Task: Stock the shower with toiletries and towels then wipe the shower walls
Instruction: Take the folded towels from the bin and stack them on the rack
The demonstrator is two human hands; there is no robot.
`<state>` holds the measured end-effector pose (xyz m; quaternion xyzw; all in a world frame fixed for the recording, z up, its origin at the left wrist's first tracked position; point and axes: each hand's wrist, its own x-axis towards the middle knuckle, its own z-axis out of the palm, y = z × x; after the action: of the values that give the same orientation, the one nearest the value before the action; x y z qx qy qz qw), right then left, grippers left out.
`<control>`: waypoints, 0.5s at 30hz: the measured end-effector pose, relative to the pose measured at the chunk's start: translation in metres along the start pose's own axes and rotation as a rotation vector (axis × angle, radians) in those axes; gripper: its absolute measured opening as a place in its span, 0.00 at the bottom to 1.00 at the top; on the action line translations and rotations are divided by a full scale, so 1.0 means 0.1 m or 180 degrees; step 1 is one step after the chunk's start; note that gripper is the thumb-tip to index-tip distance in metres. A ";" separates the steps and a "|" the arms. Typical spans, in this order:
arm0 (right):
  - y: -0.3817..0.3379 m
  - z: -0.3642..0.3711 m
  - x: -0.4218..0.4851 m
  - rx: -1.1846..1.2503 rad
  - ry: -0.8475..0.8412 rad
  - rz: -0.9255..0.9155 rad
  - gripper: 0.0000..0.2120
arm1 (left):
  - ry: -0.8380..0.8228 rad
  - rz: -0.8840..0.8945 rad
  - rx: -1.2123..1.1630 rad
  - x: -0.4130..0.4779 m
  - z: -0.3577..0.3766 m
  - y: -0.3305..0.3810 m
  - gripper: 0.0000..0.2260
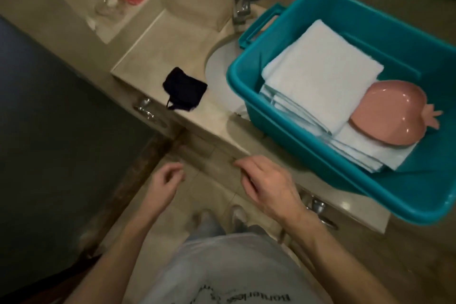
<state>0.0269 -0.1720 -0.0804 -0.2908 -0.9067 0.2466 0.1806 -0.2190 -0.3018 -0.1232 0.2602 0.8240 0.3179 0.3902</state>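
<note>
I see my left hand (164, 181) hanging loosely curled below the counter (153, 49), holding nothing. My right hand (269, 184) is empty too, with its fingers relaxed at the counter's front edge. The blur keeps me from telling whether they touch it. The towels (320, 71) lie folded in a stack inside the teal tub (243, 86), which sits over the sink (219, 64) beside the tap (243, 2). A pink dish (389, 113) rests on the towels. A black cloth (183, 89) lies on the counter left of the sink.
</note>
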 end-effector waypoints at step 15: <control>0.84 -1.34 0.81 -0.0942 0.0702 0.2517 0.21 | -0.0974 0.2838 0.0396 1.12 0.72 3.20 0.11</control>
<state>0.0650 -0.0162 -0.0028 -0.6630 -0.7264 0.1317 0.1244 -0.1660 0.0088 0.0203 0.6552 0.5825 0.3625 0.3163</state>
